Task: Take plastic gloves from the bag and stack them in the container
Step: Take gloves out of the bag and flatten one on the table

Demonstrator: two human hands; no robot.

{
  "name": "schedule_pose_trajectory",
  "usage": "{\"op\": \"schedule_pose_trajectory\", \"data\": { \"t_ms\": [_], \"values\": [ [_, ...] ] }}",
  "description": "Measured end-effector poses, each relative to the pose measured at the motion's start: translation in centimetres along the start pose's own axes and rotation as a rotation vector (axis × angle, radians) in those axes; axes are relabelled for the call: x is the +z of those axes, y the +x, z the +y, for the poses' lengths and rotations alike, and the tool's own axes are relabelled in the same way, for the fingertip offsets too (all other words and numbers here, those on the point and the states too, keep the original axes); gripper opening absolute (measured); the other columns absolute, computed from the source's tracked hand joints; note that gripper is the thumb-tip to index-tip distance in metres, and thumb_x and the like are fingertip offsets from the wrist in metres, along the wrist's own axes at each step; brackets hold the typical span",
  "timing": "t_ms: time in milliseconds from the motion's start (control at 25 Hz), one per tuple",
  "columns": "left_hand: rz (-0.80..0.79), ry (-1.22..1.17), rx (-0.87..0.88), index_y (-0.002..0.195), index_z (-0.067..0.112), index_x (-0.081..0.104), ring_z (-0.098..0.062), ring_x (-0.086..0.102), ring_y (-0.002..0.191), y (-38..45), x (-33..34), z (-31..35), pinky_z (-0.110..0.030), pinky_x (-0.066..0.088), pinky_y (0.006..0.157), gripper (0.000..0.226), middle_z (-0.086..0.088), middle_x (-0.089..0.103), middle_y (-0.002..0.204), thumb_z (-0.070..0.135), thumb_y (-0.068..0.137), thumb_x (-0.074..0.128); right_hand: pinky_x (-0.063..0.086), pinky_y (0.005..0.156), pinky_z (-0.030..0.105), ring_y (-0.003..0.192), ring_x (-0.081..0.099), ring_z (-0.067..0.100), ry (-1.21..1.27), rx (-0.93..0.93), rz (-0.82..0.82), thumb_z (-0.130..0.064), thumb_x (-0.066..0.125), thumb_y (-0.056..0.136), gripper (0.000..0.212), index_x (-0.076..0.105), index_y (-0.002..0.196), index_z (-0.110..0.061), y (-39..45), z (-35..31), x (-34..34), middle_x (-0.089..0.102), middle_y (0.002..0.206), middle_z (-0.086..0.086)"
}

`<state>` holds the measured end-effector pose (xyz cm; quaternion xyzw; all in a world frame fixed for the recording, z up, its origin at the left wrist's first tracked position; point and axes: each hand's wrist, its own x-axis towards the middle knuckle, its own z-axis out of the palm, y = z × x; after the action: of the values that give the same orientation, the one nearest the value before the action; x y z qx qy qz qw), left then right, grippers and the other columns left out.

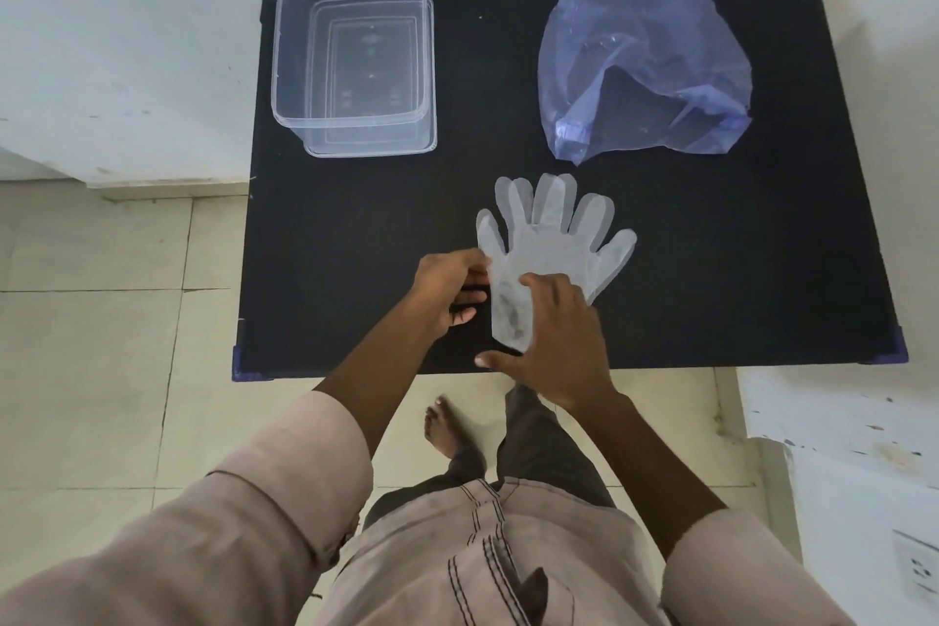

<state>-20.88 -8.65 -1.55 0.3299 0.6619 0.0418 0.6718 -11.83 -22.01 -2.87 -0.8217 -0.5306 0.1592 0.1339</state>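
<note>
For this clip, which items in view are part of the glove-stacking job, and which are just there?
Part of the job:
plastic gloves, flat on the table under both hands
blue plastic bag
clear container, no gloves visible inside
left hand
right hand

Just there:
black table
wall socket

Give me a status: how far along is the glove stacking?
Early. Done: the plastic gloves are out of the blue bag and lie flat on the black table; how many layers there are is unclear. In hand: the left hand touches the cuff edge and the right hand rests on the cuff. Left: the clear container looks empty, so nothing is stacked yet.
</note>
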Motion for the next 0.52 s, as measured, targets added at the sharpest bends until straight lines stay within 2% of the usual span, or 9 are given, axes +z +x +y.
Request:
{"op": "schedule_pose_trajectory", "data": {
  "t_ms": [80, 200, 240, 320, 400, 520],
  "values": [
    [-0.037, -0.056, -0.034, 0.088, 0.012, 0.068, -0.018, 0.061, 0.075, -0.3, 0.3, 0.6, -0.033, 0.049, 0.067, 0.013, -0.003, 0.068, 0.08, 0.024, 0.084, 0.063, 0.051, 0.09, 0.044, 0.106, 0.06, 0.027, -0.051, -0.011, -0.098, -0.073, 0.065, 0.064, 0.081, 0.053, 0.124, -0.019, 0.6, -0.7, 0.3, 0.063, 0.121, 0.006],
    [-0.063, -0.096, -0.023, 0.093, 0.011, 0.068, -0.018, 0.061, 0.076, -0.5, 0.7, 1.2, -0.032, 0.049, 0.063, 0.018, -0.004, 0.068, 0.084, 0.027, 0.086, 0.061, 0.052, 0.087, 0.035, 0.095, 0.065, 0.019, 0.106, 0.091, -0.031, -0.043, 0.063, 0.088, 0.035, 0.065, 0.112, -0.017, 0.9, -0.9, 0.8, 0.07, 0.108, 0.003],
    [-0.042, -0.103, 0.0, 0.094, 0.012, 0.068, -0.018, 0.061, 0.077, -0.4, 0.8, 1.2, -0.032, 0.049, 0.065, 0.02, -0.004, 0.068, 0.086, 0.03, 0.088, 0.06, 0.053, 0.085, 0.032, 0.088, 0.066, 0.017, 0.17, 0.153, -0.014, -0.035, 0.06, 0.092, 0.026, 0.068, 0.106, -0.015, 1.0, -0.9, 0.8, 0.072, 0.102, 0.004],
    [0.059, -0.096, 0.066, 0.097, 0.014, 0.067, -0.017, 0.06, 0.078, -0.2, 0.7, 0.7, -0.032, 0.05, 0.069, 0.025, -0.004, 0.067, 0.09, 0.036, 0.091, 0.057, 0.053, 0.08, 0.027, 0.075, 0.064, 0.012, 0.34, 0.29, -0.013, -0.029, 0.062, 0.092, 0.019, 0.072, 0.092, -0.013, 1.2, -0.8, 0.4, 0.072, 0.087, 0.002],
    [0.142, -0.069, 0.122, 0.101, 0.016, 0.066, -0.016, 0.058, 0.078, -0.1, 0.2, -0.5, -0.031, 0.049, 0.07, 0.028, -0.003, 0.066, 0.092, 0.039, 0.093, 0.054, 0.051, 0.074, 0.021, 0.064, 0.06, 0.01, 0.605, 0.455, -0.04, -0.025, 0.068, 0.088, 0.017, 0.067, 0.073, -0.017, 1.6, -0.6, -0.5, 0.067, 0.071, -0.004],
    [0.07, 0.023, 0.101, 0.1, 0.016, 0.067, -0.015, 0.059, 0.075, -0.5, -0.2, -2.9, -0.032, 0.048, 0.07, 0.029, -0.003, 0.067, 0.089, 0.042, 0.091, 0.057, 0.045, 0.058, 0.01, 0.058, 0.056, 0.009, 0.892, 0.623, -0.093, -0.021, 0.073, 0.083, 0.022, 0.064, 0.063, -0.021, 1.9, -0.4, -1.3, 0.06, 0.061, -0.008]
  ]
}}
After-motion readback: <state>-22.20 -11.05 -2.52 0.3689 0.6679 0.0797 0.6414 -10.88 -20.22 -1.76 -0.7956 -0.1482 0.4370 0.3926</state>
